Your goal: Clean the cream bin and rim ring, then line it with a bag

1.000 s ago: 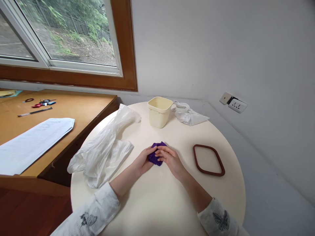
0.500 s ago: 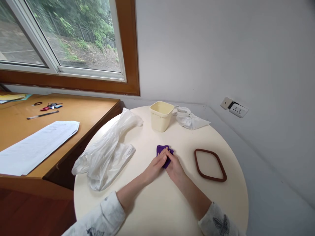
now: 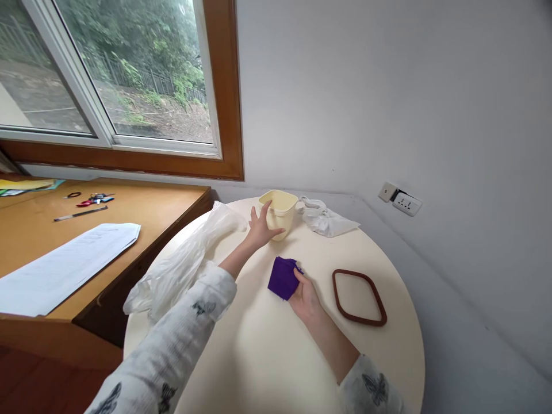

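Note:
My left hand (image 3: 261,227) reaches to the near left side of a cream plastic bin (image 3: 288,221), fingers spread and thumb apart. Whether the fingertips touch its wall I cannot tell. In my right hand (image 3: 307,296) is a folded purple cloth (image 3: 283,279), pinched at its right edge by thumb and fingers, over the middle of the round table (image 3: 267,356). A brown rounded-square frame (image 3: 361,321) lies flat to the right of that hand.
A crumpled clear plastic bag (image 3: 176,276) lies on the left of the table. Behind the bin, to the right, rests a knotted white plastic bag (image 3: 328,221). A wooden desk (image 3: 168,201) with papers (image 3: 77,264), a pen (image 3: 80,214) and keys (image 3: 95,199) adjoins at left.
My left hand has let go of the purple cloth and moved forward to the bin, its fingers opening. My right hand keeps the cloth, which now shows flat. The view has shifted slightly.

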`<state>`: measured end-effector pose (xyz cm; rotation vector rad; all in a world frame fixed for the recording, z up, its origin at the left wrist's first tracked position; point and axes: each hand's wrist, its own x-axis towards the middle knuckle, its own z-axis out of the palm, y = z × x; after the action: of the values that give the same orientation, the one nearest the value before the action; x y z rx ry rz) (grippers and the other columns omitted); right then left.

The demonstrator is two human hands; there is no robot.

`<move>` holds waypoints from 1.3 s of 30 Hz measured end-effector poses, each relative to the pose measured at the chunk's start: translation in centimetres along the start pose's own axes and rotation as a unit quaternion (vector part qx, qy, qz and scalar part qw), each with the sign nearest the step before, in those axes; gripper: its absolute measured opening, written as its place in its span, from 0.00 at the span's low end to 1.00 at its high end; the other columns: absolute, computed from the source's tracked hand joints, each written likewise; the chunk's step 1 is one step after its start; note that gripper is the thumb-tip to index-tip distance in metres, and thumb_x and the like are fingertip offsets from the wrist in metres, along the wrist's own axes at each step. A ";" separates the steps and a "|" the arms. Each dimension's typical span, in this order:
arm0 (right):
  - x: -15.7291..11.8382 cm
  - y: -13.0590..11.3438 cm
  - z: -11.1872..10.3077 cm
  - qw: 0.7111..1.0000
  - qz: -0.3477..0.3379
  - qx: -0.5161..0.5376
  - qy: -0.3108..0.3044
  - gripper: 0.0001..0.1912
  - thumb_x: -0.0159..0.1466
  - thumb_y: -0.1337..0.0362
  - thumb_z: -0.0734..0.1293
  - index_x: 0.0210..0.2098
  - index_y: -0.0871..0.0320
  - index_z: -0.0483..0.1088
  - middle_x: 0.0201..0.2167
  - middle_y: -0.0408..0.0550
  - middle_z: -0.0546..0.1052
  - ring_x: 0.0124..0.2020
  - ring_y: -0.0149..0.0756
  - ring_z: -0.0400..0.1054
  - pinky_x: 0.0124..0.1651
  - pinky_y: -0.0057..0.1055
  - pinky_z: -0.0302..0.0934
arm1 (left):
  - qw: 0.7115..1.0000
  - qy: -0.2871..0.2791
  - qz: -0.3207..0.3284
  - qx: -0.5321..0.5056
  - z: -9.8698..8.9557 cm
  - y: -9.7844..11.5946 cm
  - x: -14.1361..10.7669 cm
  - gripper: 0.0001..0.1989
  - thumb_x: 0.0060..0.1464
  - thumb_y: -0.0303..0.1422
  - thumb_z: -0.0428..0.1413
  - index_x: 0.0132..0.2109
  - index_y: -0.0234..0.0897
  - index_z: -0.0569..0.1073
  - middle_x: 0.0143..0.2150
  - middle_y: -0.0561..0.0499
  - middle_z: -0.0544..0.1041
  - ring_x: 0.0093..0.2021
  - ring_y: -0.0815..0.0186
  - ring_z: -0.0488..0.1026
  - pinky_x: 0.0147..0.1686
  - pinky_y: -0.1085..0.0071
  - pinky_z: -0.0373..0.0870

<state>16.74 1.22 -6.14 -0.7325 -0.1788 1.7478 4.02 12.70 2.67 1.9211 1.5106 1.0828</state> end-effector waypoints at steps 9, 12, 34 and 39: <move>0.2 -1.4 -0.2 1.000 -0.016 0.023 0.003 0.12 0.62 0.62 0.61 0.41 0.57 0.71 0.42 0.48 0.77 0.44 0.37 0.71 0.49 0.39 0.63 | 1.000 0.021 -0.004 0.010 0.3 -0.4 2.6 0.25 0.35 0.42 0.64 0.37 0.37 0.62 0.55 0.40 0.55 0.63 0.49 0.46 0.55 0.54 0.51; -0.2 -2.3 -0.3 0.999 -0.041 0.034 0.012 0.11 0.61 0.59 0.62 0.41 0.53 0.70 0.41 0.46 0.78 0.44 0.38 0.71 0.46 0.45 0.64 | 0.999 0.019 0.024 0.007 -0.8 -0.5 1.0 0.23 0.35 0.41 0.64 0.34 0.38 0.60 0.56 0.40 0.55 0.64 0.50 0.41 0.55 0.58 0.52; -1.0 -1.6 0.1 0.973 -0.207 -0.079 0.068 0.11 0.54 0.65 0.66 0.38 0.57 0.72 0.41 0.45 0.77 0.45 0.34 0.70 0.48 0.32 0.63 | 0.968 -0.070 0.066 -0.234 -3.9 -2.4 -12.6 0.60 0.32 0.36 0.67 0.63 0.51 0.34 0.65 0.41 0.45 0.64 0.52 0.46 0.59 0.51 0.49; -0.9 -1.5 -0.2 0.975 -0.195 -0.084 0.058 0.10 0.55 0.64 0.66 0.38 0.57 0.72 0.40 0.46 0.77 0.44 0.34 0.70 0.48 0.32 0.64 | 0.962 -0.114 0.032 -0.248 -3.1 -2.4 -11.7 0.66 0.33 0.36 0.67 0.62 0.52 0.21 0.66 0.39 0.45 0.63 0.52 0.50 0.58 0.50 0.51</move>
<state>18.24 0.83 -5.24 -0.8563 -0.3690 1.3225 -0.83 1.91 -0.79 1.6772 0.9456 1.0981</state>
